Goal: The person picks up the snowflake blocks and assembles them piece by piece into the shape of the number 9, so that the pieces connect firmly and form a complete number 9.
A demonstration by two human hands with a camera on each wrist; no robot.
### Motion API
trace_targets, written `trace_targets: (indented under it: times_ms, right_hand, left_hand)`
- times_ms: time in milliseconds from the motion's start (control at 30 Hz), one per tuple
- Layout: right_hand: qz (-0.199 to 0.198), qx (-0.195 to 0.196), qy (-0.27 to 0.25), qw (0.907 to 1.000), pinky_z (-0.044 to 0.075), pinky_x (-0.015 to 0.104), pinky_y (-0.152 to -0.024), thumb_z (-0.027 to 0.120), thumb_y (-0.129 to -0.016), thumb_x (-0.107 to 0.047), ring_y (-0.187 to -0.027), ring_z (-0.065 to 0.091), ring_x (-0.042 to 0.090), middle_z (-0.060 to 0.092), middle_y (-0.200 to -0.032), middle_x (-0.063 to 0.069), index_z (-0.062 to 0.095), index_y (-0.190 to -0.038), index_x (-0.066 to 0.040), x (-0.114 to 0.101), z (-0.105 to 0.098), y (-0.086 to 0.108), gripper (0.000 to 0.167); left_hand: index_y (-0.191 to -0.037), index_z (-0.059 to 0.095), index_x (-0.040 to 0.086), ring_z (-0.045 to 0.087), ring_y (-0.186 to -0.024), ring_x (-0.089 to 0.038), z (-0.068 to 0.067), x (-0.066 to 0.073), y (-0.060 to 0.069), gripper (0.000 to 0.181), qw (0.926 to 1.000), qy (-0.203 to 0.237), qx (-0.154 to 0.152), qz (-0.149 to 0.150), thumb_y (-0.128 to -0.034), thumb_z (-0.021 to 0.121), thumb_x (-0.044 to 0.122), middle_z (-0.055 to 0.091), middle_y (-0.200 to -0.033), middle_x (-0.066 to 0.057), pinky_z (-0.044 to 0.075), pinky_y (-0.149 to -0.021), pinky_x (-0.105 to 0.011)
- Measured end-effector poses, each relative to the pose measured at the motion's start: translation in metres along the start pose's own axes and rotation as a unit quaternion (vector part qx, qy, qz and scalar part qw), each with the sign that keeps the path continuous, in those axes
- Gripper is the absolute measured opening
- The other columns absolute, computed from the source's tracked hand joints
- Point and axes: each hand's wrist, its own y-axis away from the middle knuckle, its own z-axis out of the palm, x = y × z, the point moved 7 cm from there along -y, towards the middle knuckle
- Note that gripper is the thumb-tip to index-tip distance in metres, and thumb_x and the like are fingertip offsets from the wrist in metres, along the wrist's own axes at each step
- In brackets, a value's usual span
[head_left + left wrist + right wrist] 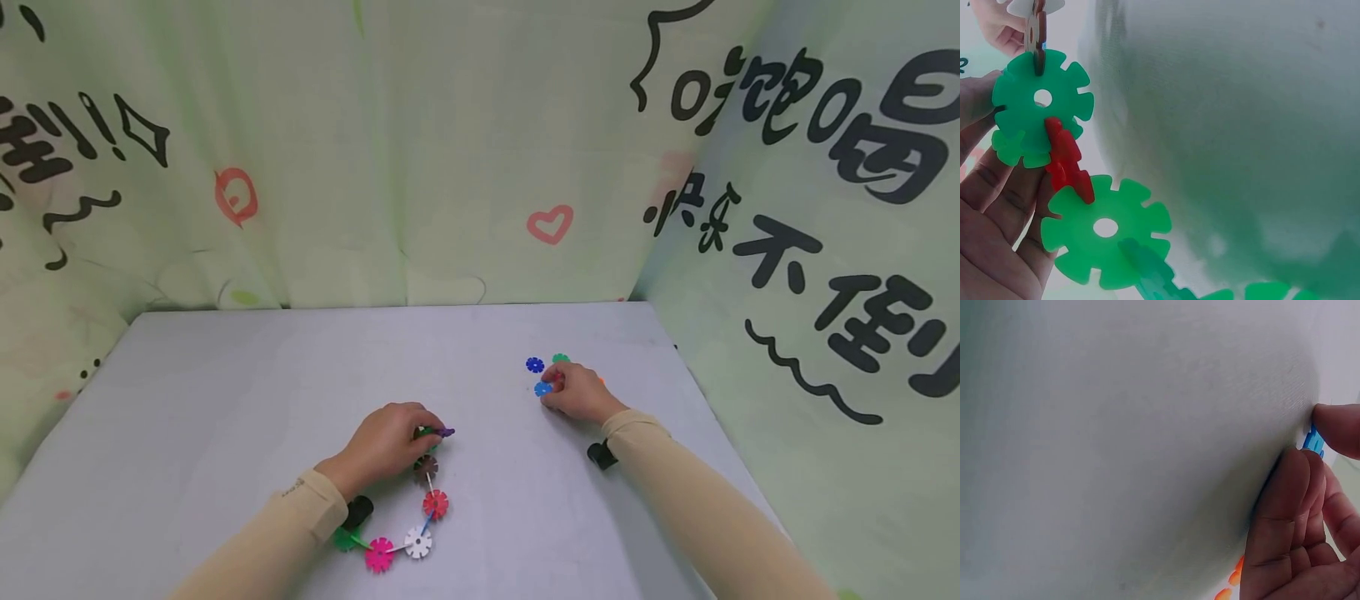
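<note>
My left hand grips a chain of notched plastic snowflake discs at its far end, by a green disc beside a purple disc. In the left wrist view, thumb and fingers hold a green disc that a red disc joins edge-on to another green disc. The chain curves down past a brown disc, a red disc, a white disc and a pink disc. Farther right, my right hand pinches a light blue disc at the tabletop between thumb and fingertips.
Near the right hand lie a dark blue disc, a green disc and orange pieces, partly hidden. A white-covered table spreads beneath, with printed curtains behind and at the sides.
</note>
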Motion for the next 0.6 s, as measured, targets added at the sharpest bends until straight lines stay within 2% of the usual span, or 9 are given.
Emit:
trace_targets:
  times_ms: [233,333,467,600]
  right_hand:
    - [0.018,0.002,-0.012,0.9998,0.048,0.035,-0.078,0.079,-0.084,-0.014,-0.090,0.053,0.025,0.058,-0.096,0.008,0.062,-0.108,-0.006,0.002,0.000,0.002,0.031]
    - [0.013,0.005,-0.018,0.9997,0.048,0.034,-0.078,0.077,-0.087,-0.013,-0.088,0.054,0.024,0.059,-0.095,0.008,0.060,-0.104,-0.006,0.001,-0.001,0.005,0.025]
    - [0.007,-0.012,-0.077,0.9970,0.052,0.030,-0.070,0.074,-0.090,-0.010,-0.076,0.060,0.020,0.060,-0.087,0.008,0.061,-0.099,-0.006,-0.008,0.003,0.013,0.016]
    - [-0.018,-0.053,-0.156,0.9862,0.057,0.030,-0.067,0.072,-0.091,-0.007,-0.068,0.066,0.021,0.064,-0.081,0.009,0.063,-0.097,-0.003,-0.029,0.016,0.024,0.011]
  left_hand:
    - [-0.098,0.078,0.018,0.057,-0.074,-0.004,0.001,-0.001,-0.001,0.009,1.0000,-0.003,-0.002,-0.003,-0.0897,0.076,0.017,0.067,-0.091,0.013,0.049,-0.068,-0.028]
    - [-0.098,0.078,0.018,0.056,-0.073,-0.005,0.001,-0.002,-0.001,0.009,1.0000,-0.004,-0.001,-0.005,-0.0897,0.076,0.017,0.067,-0.091,0.012,0.049,-0.067,-0.027]
    - [-0.098,0.078,0.017,0.057,-0.074,-0.005,0.001,-0.002,-0.002,0.009,1.0000,-0.002,0.001,-0.005,-0.0894,0.076,0.016,0.067,-0.091,0.012,0.049,-0.068,-0.028]
    - [-0.097,0.077,0.017,0.056,-0.073,-0.005,0.001,-0.003,-0.002,0.008,1.0000,-0.004,0.002,-0.008,-0.0893,0.076,0.016,0.067,-0.091,0.012,0.049,-0.067,-0.028]
